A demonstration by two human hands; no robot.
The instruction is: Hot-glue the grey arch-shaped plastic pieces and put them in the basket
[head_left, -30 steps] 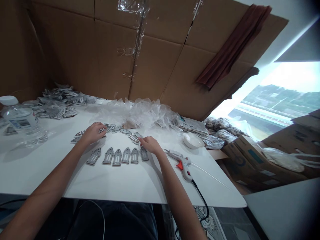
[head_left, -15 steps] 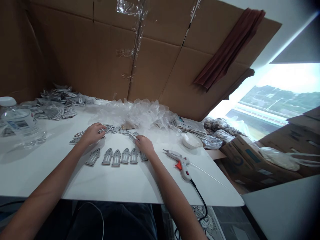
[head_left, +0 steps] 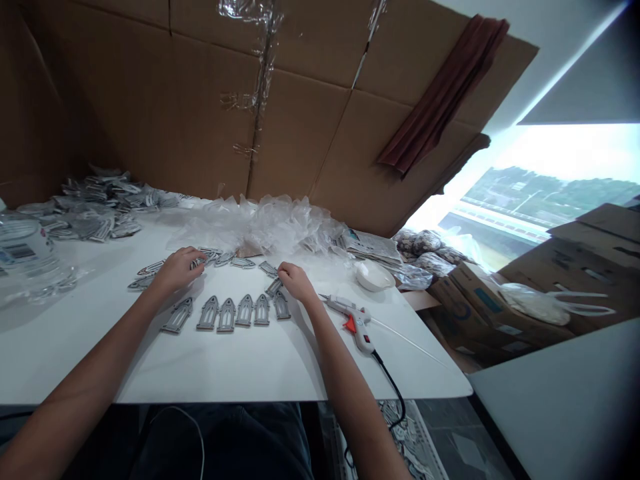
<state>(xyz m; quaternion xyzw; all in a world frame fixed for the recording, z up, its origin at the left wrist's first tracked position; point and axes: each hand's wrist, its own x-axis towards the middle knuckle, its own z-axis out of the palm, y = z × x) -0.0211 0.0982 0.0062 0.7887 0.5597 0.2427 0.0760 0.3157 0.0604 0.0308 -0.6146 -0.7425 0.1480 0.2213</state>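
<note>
On my screen, six grey window-shaped pieces point(head_left: 245, 311) lie in a row on the white table point(head_left: 240, 367), their pointed ends away from the person, the leftmost more tilted and a little apart. So I judge that the setting-out is partly done; what is left seems to be the loose pieces point(head_left: 243, 263) behind the row, which lie at various angles. The glue gun point(head_left: 356, 321) rests to the right of the row, touched by no hand; whether any glue is on the pieces, I cannot tell at this size. The right hand point(head_left: 296, 281) has its fingers in a narrow bend, and one more piece point(head_left: 274, 287) lies just at their tips, behind the right end of the row; whether it is pinched or only touched, I cannot tell. The left hand point(head_left: 181, 268) is curled over a patterned piece point(head_left: 198, 262) beyond the row's left part, and its grip is also hidden from me.
</note>
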